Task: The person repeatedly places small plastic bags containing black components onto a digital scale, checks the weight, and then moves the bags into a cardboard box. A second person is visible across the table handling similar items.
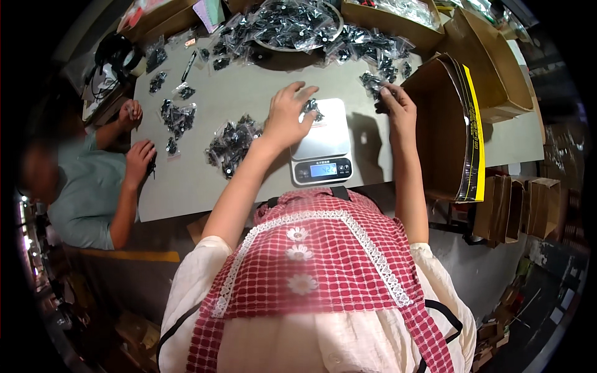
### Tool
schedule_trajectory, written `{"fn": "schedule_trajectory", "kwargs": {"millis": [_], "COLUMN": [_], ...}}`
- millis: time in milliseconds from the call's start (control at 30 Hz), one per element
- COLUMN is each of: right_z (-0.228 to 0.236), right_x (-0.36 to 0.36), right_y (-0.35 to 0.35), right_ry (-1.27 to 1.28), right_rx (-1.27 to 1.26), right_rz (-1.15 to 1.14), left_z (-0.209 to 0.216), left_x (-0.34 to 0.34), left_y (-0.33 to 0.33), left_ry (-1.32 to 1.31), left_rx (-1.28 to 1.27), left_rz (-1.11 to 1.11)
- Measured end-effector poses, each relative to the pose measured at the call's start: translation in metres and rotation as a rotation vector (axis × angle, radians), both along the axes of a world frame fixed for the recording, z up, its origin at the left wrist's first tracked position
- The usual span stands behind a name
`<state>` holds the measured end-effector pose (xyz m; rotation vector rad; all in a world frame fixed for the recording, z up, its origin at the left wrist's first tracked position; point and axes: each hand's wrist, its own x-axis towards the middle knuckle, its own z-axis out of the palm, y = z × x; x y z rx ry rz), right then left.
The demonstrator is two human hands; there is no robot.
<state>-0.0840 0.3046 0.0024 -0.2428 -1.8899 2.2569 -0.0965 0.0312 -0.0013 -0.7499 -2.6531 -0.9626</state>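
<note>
A white digital scale with a lit display stands in front of me. On its plate lies a small clear bag of black parts. My left hand is at the plate's left side, thumb and fingers apart around that bag; whether they touch it I cannot make out. To the right of the scale, the fingertips of my right hand pinch another clear bag of black parts. A pile of similar bags lies left of the scale.
A large heap of bagged black parts spreads along the table's far side, partly in a round tray. An open cardboard box stands close by my right arm. At left a co-worker's hands rest near smaller bags and a pen.
</note>
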Motion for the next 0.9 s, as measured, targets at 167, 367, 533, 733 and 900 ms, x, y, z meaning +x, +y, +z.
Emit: {"fn": "schedule_trajectory", "kwargs": {"millis": [167, 367, 533, 733, 900], "right_z": [0.025, -0.011, -0.054, -0.056, -0.065], "right_x": [0.016, -0.024, -0.054, -0.074, -0.072], "right_y": [-0.02, -0.015, 0.008, 0.005, 0.016], "right_ry": [-0.112, -0.16, 0.052, -0.043, 0.031], "right_rx": [-0.008, 0.632, 1.212, 1.338, 1.042], "right_rz": [0.173, 0.197, -0.138, -0.056, -0.143], "left_z": [-0.019, -0.01, 0.008, -0.012, 0.009], "left_x": [0.003, 0.014, 0.046, 0.078, 0.07], "left_y": [-0.004, -0.021, -0.073, -0.14, -0.122], "left_ry": [0.032, -0.031, 0.034, 0.016, 0.124], "left_rx": [-0.101, -0.073, 0.093, -0.075, -0.078], "left_rz": [-0.029, 0.142, 0.454, 0.485, 0.455]}}
